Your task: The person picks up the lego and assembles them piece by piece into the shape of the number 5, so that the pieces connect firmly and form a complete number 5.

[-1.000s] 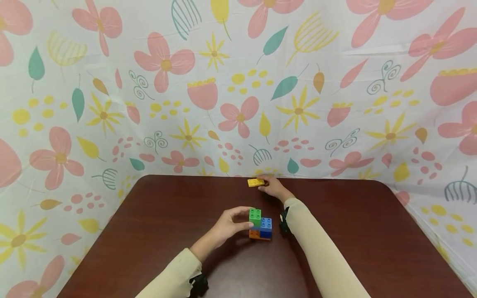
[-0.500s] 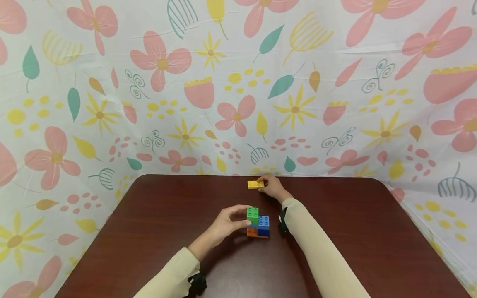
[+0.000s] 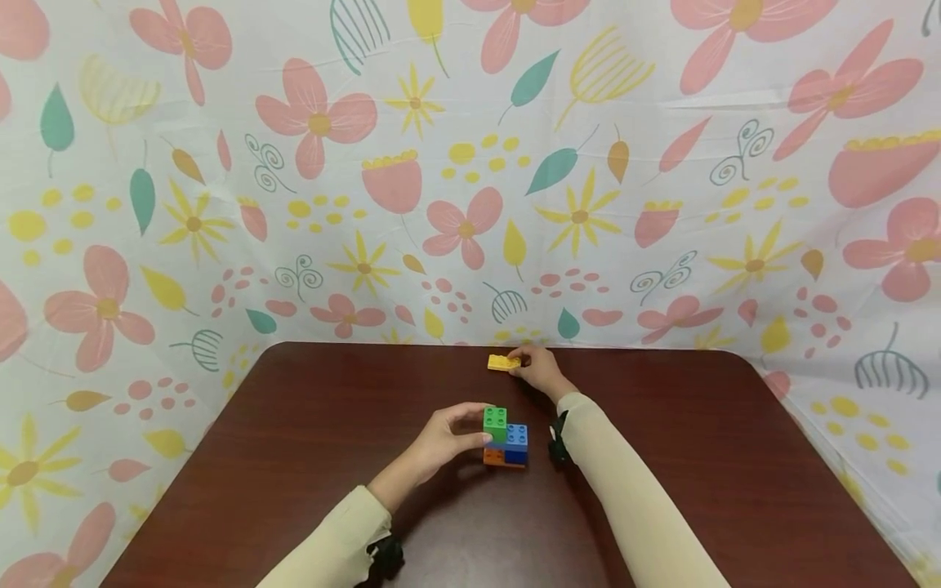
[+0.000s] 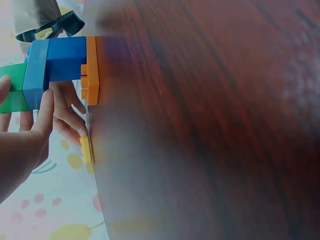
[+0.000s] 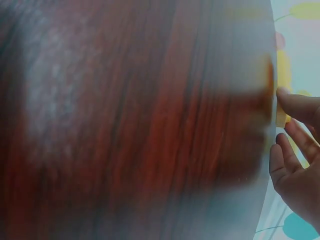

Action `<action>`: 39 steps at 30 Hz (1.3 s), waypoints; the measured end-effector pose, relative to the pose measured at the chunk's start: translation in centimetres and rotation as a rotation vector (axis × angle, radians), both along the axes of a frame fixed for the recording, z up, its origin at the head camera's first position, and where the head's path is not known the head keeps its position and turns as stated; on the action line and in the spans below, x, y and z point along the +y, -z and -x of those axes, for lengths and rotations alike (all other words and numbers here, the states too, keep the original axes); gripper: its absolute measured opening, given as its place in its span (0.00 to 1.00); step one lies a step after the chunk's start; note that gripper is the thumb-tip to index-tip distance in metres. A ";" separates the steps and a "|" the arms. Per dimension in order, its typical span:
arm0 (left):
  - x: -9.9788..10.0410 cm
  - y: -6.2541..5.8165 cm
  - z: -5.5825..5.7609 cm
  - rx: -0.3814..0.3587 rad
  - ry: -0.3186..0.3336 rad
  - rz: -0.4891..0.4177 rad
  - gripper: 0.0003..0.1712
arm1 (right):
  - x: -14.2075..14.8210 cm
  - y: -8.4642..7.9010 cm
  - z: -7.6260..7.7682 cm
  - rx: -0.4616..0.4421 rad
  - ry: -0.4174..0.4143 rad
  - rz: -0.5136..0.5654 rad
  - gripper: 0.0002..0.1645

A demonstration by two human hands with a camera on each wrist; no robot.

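Note:
My left hand (image 3: 441,445) grips a small stack of toy building bricks from its left side, thumb on the near face. A green brick (image 3: 495,423) tops the stack, over a light blue brick (image 4: 36,75). Below come a dark blue brick (image 4: 67,58) and a flat orange brick (image 4: 93,70) facing the tabletop. At the table's far edge, my right hand (image 3: 539,370) pinches the right end of a flat yellow brick (image 3: 501,363), studs up. In the right wrist view, the thumb lies against that yellow brick (image 5: 281,112), and fingers hide part of it.
Both hands work over a dark brown wooden table (image 3: 331,425) with rounded far corners. Right behind its far edge hangs a white cloth (image 3: 470,163) with a floral print. Each wrist carries a black strap (image 3: 560,441).
The head view has shifted slightly. Both hands keep their grips, the left on the brick stack and the right on the yellow brick, with hardly any movement.

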State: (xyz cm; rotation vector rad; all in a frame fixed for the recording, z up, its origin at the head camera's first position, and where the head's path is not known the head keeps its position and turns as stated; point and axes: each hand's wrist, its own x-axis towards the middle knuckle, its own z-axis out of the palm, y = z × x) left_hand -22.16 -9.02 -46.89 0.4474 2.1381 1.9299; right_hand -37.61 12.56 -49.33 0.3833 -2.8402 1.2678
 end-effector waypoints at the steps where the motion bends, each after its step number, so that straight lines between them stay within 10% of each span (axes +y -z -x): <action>1: 0.0 0.0 0.0 0.000 0.001 -0.002 0.24 | 0.1 0.0 0.0 0.003 0.002 0.004 0.15; 39: 0.0 0.1 0.1 0.008 0.035 -0.043 0.25 | 4.0 -2.4 -2.6 0.047 -0.041 0.121 0.15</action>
